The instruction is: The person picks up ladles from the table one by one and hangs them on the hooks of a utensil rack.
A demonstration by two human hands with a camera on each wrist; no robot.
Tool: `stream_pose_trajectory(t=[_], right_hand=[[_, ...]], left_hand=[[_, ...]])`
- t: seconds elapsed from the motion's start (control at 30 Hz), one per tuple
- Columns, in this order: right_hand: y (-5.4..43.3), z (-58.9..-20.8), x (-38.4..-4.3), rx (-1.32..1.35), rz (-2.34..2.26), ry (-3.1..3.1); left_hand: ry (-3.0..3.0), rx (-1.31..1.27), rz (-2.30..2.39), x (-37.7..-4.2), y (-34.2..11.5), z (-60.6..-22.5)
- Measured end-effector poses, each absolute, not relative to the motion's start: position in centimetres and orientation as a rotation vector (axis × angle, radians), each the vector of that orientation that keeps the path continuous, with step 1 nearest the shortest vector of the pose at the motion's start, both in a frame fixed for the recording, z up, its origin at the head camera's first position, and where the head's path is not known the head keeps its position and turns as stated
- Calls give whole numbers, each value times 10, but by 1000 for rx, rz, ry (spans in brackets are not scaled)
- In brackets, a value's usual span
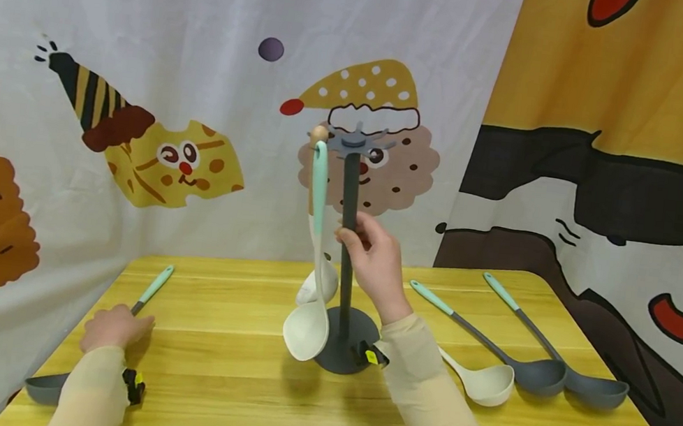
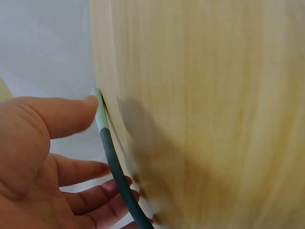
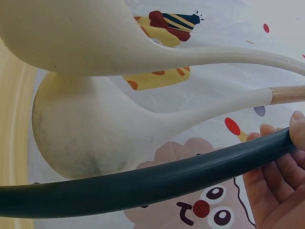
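While the right hand (image 1: 374, 262) is pinching the rack's smooth dark post (image 1: 351, 193), the left hand (image 1: 116, 329), thumb and fingers parted, is straddling a grey ladle (image 1: 46, 389) at the table's (image 1: 220, 389) left, hiding its middle. A hanging, round-bowled white ladle (image 1: 306, 332) is partly covering a wooden-handled ladle (image 1: 315, 287); the right sleeve (image 1: 428, 392) is obscuring a cream ladle's (image 1: 489, 386) handle.

Right hand (image 3: 281, 181), at the right edge, grips a dark pole (image 3: 119, 193) crossing the lower view. Beyond the pole, two white ladles: upper ladle (image 3: 86, 38), bowl cut off by the frame; lower ladle (image 3: 81, 119), bowl smudged grey, handle tan past the white neck. Wood-grain desk (image 3: 12, 129) at left; cartoon-printed cloth (image 3: 219, 81) behind.
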State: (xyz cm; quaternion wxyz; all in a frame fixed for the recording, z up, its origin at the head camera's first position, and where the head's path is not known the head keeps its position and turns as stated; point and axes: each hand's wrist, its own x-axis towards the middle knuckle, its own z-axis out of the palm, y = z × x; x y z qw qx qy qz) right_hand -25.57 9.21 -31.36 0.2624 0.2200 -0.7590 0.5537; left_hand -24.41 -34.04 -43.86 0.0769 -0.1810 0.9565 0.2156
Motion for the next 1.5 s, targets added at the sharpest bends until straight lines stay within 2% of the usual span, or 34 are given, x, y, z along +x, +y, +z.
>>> stream_pose_trajectory(t=[0.8,1.1,1.5], right_hand=[[92,-315,-255,591,1488,-2058],[92,-314,-255,602,1483,-2039],[92,-315,-256,591,1485,-2054]], left_hand=[[2985,-478,637,-238,-341,-443],[3119,-404,708,-242,-330,-427],[3331,-178,832,-240,-295,-401]])
